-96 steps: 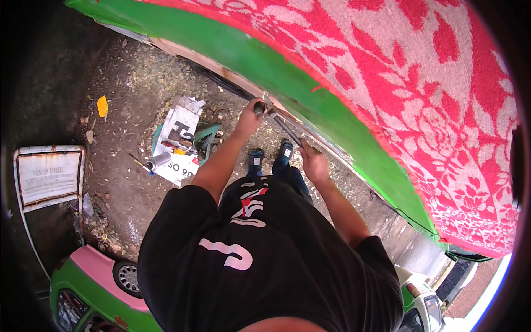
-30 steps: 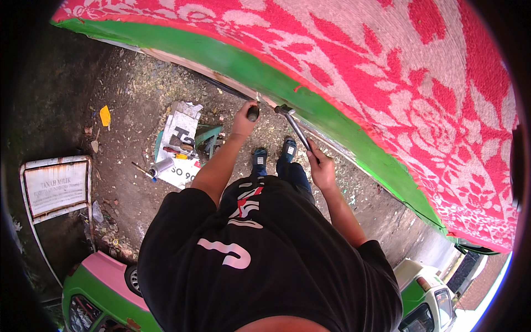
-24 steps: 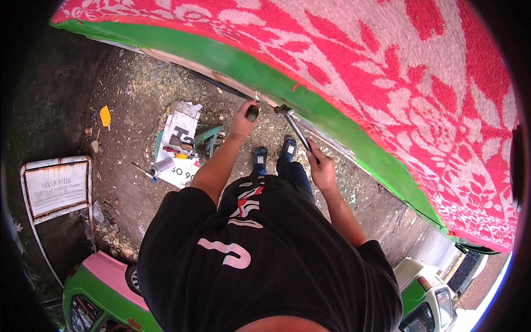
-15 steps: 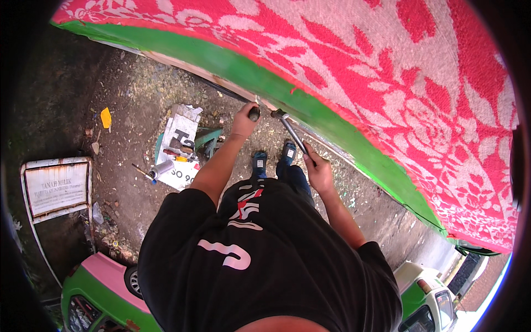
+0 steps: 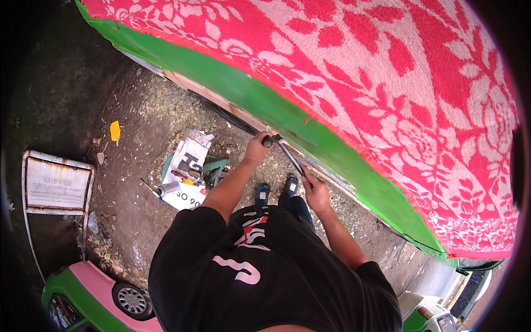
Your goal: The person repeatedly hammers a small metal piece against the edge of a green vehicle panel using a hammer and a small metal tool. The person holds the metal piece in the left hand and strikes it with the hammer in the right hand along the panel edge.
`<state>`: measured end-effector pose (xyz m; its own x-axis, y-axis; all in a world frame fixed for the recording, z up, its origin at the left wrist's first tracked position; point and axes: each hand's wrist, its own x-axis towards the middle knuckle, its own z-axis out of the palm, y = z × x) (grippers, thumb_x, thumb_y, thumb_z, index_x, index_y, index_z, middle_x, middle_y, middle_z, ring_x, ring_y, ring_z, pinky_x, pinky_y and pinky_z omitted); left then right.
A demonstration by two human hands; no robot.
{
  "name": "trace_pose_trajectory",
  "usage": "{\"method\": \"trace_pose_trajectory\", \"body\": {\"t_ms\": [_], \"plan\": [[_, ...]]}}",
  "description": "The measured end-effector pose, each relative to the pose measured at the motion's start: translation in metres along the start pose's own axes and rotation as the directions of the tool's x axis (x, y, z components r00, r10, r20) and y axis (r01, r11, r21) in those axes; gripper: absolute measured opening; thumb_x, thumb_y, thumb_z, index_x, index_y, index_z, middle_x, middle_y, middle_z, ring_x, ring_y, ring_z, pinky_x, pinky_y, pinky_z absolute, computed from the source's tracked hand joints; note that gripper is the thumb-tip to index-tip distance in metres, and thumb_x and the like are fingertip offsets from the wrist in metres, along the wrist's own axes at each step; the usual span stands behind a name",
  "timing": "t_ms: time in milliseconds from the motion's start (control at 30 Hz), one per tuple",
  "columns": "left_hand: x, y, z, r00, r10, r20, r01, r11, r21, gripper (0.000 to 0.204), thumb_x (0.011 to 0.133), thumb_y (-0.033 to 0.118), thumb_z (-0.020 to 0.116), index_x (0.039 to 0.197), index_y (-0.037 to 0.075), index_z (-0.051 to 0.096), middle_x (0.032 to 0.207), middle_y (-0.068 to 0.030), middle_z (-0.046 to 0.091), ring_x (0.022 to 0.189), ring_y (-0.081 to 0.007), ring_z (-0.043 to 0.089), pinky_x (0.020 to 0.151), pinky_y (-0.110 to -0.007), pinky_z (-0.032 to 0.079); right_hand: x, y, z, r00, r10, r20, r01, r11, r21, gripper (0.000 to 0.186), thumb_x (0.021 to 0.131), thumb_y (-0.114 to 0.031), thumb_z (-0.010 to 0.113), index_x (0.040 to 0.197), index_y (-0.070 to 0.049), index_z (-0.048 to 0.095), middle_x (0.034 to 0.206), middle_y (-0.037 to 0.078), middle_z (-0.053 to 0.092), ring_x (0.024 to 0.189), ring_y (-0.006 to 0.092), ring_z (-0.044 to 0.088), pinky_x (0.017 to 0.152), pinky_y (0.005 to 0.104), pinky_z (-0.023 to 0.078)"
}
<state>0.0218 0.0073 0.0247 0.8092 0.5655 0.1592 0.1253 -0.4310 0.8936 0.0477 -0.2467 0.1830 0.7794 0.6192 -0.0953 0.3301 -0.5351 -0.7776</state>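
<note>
In my right hand (image 5: 317, 193), closed around its grip, is a hammer (image 5: 290, 157) with a metal shaft and dark handle end. My left hand (image 5: 256, 148) is wrapped round a tool with a dark, rounded handle (image 5: 267, 142); its working end is hidden, so I cannot tell its kind. The hammer's head lies right beside that handle end, and whether they touch is unclear. Both hands are at the lower edge of a green vehicle panel (image 5: 221, 77). A red and pale floral cloth (image 5: 354, 72) covers the panel from above.
Left of my feet, a white board (image 5: 191, 157) carries a spray can (image 5: 167, 189) and small tools, beside a green stool (image 5: 214, 167). A white metal sign (image 5: 58, 182) stands further left. Behind me are a green and pink vehicle (image 5: 94, 288) and a white and green one (image 5: 423, 310).
The hammer's head has moved down and in toward the left hand's tool, closing the gap. The whole view has shifted slightly, with the left hand still at the panel's lower edge.
</note>
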Motion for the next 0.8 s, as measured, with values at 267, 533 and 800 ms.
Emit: {"method": "trace_pose_trajectory", "body": {"t_ms": [267,533,800], "plan": [[0.021,0.006,0.001,0.981,-0.177,0.079,0.173,0.983,0.060,0.032,0.072,0.014,0.074,0.102,0.010,0.063,0.096,-0.0179,0.068,0.092,-0.0399,0.064,0.075,-0.045,0.053,-0.011,-0.011,0.004,0.987,-0.108,-0.122,0.106,0.994,-0.026,0.040,0.094,-0.017,0.060,0.134,-0.020,0.058,0.073,0.020,0.062,0.060,0.0346,0.062,0.057,0.0410,0.049],[0.018,0.001,0.008,0.982,-0.152,0.109,0.135,0.979,0.153,0.034,0.074,0.016,0.074,0.105,0.010,0.064,0.090,-0.0188,0.068,0.089,-0.0408,0.065,0.073,-0.046,0.052,-0.001,0.015,0.044,0.968,-0.215,-0.130,0.192,0.966,-0.171,0.043,0.092,-0.012,0.061,0.134,-0.021,0.058,0.077,0.018,0.065,0.067,0.0362,0.066,0.060,0.0458,0.053],[0.020,-0.002,0.006,0.964,-0.254,0.082,0.252,0.967,0.040,0.040,0.071,0.018,0.076,0.107,0.006,0.064,0.088,-0.0207,0.069,0.087,-0.0387,0.067,0.073,-0.044,0.053,-0.002,0.015,0.047,0.984,-0.137,-0.113,0.110,0.970,-0.217,0.044,0.092,-0.010,0.061,0.135,-0.017,0.057,0.075,0.020,0.063,0.065,0.0352,0.064,0.059,0.0432,0.051]]}}
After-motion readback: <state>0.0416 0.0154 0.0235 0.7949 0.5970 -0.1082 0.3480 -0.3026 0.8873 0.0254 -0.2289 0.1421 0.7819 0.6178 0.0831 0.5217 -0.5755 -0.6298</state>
